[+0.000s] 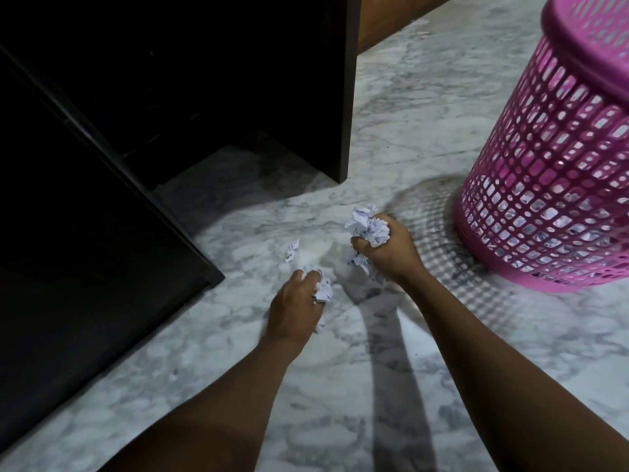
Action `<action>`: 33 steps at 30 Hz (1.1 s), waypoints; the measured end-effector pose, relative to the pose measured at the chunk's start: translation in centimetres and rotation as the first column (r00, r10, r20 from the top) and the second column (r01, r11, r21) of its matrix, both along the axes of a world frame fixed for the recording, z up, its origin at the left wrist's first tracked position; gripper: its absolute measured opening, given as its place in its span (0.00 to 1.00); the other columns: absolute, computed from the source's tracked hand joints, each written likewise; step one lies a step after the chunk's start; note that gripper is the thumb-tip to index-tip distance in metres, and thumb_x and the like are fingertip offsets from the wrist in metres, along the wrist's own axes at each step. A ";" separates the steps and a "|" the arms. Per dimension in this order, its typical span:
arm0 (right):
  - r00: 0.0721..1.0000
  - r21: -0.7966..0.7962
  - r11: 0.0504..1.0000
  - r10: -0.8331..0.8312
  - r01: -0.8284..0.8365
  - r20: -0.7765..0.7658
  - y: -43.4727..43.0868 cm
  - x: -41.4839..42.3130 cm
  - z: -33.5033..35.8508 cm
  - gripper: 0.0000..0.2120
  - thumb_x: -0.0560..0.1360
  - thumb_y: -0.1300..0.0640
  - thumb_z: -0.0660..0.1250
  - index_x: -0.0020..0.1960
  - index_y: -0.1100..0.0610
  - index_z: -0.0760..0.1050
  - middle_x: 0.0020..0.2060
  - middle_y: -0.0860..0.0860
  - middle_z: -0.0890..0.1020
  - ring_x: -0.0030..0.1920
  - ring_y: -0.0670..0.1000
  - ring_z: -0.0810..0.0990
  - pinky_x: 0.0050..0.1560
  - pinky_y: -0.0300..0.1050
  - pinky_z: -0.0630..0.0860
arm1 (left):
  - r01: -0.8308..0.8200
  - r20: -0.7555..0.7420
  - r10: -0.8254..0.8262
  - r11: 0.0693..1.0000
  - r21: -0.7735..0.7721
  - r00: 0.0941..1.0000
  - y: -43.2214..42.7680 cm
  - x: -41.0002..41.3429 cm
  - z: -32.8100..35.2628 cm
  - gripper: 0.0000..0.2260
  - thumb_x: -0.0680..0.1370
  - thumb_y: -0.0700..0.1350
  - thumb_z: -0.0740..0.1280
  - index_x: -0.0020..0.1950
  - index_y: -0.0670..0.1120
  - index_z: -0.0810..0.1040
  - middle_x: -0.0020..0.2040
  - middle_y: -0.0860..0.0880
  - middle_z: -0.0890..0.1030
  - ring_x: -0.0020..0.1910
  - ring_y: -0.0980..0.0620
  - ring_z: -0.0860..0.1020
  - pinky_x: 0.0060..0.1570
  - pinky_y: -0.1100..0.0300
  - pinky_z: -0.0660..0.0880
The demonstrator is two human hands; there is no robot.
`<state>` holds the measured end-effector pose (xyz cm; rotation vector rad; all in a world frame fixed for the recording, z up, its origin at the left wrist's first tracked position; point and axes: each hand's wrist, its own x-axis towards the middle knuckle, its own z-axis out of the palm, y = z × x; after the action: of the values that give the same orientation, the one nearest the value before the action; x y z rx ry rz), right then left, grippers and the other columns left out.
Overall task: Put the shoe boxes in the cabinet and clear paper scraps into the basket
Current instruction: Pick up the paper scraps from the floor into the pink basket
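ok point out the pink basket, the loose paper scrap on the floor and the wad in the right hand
pink basket (558,172), head view, on its latticed side wall
loose paper scrap (292,250), head view, middle of the scrap
wad in the right hand (369,224), head view, on the crumpled top above the fingers

cabinet interior upper left pretty much pure black, can't make out shelves or any shoe boxes in there. pink basket cut off by top and right edges, rim mostly out of frame; white paper bits visible through lattice at bottom but too small to count. left hand fingers curled over crumpled paper, most of wad hidden. right hand palm hidden behind paper wad; ink marks unreadable. both arms cut off at bottom edge.
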<state>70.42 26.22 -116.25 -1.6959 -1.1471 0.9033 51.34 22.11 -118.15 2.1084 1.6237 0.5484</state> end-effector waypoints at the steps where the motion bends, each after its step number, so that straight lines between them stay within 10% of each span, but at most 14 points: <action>1: 1.000 0.005 1.000 -0.004 0.004 -0.008 0.0 0.0 0.2 0.08 0.70 0.62 0.73 0.48 0.60 0.78 0.43 0.56 0.85 0.46 0.57 0.83 0.49 0.49 0.78 | -0.058 0.046 0.057 0.998 0.017 0.997 0.6 -0.3 0.1 0.09 0.71 0.38 0.70 0.51 0.44 0.79 0.49 0.43 0.77 0.44 0.41 0.79 0.36 0.56 0.74; 6: 0.999 0.024 1.000 -0.013 0.014 -0.035 0.5 -0.3 0.4 0.06 0.70 0.62 0.73 0.45 0.60 0.77 0.40 0.57 0.84 0.40 0.56 0.82 0.46 0.49 0.78 | -0.277 0.253 0.272 0.961 -0.018 0.928 6.1 -0.8 0.7 0.05 0.72 0.49 0.65 0.41 0.49 0.73 0.49 0.44 0.75 0.40 0.40 0.79 0.38 0.49 0.79; 13: 0.973 -0.026 0.987 0.160 -0.158 0.168 0.6 -0.3 -0.1 0.09 0.69 0.59 0.75 0.40 0.50 0.74 0.36 0.47 0.81 0.39 0.48 0.79 0.41 0.42 0.75 | -0.166 0.054 0.175 0.976 -0.138 0.983 8.1 -0.4 -0.9 0.06 0.73 0.41 0.69 0.50 0.44 0.77 0.57 0.47 0.69 0.44 0.40 0.78 0.38 0.48 0.81; 22: 0.689 -0.181 0.907 0.407 -0.379 0.599 1.6 -2.1 -1.6 0.18 0.71 0.51 0.71 0.59 0.53 0.75 0.49 0.57 0.81 0.50 0.62 0.79 0.46 0.49 0.75 | -0.146 -0.068 0.142 0.987 -0.071 0.988 8.1 0.0 -1.0 0.13 0.70 0.35 0.65 0.54 0.43 0.78 0.55 0.42 0.78 0.54 0.40 0.76 0.46 0.55 0.72; 29: 0.910 -0.107 0.973 0.231 -0.206 0.345 0.6 -1.3 -1.5 0.09 0.68 0.53 0.68 0.37 0.49 0.67 0.34 0.51 0.79 0.37 0.56 0.76 0.35 0.45 0.69 | -0.204 0.081 0.224 0.957 -0.205 0.971 8.2 -0.3 0.0 0.06 0.72 0.38 0.65 0.48 0.41 0.77 0.53 0.45 0.80 0.50 0.41 0.78 0.48 0.52 0.76; 33: 0.958 -0.139 0.987 0.119 -0.084 0.261 0.4 -0.1 -1.1 0.12 0.70 0.59 0.70 0.35 0.50 0.68 0.30 0.46 0.77 0.35 0.49 0.76 0.34 0.39 0.70 | -0.222 0.220 0.295 0.926 -0.304 0.930 9.0 -0.9 1.2 0.05 0.70 0.37 0.64 0.36 0.41 0.69 0.34 0.46 0.75 0.33 0.39 0.77 0.33 0.52 0.76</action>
<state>70.31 26.59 -117.35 -1.9217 -1.3928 0.8407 50.40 31.15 -116.97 1.5588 1.7227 0.6162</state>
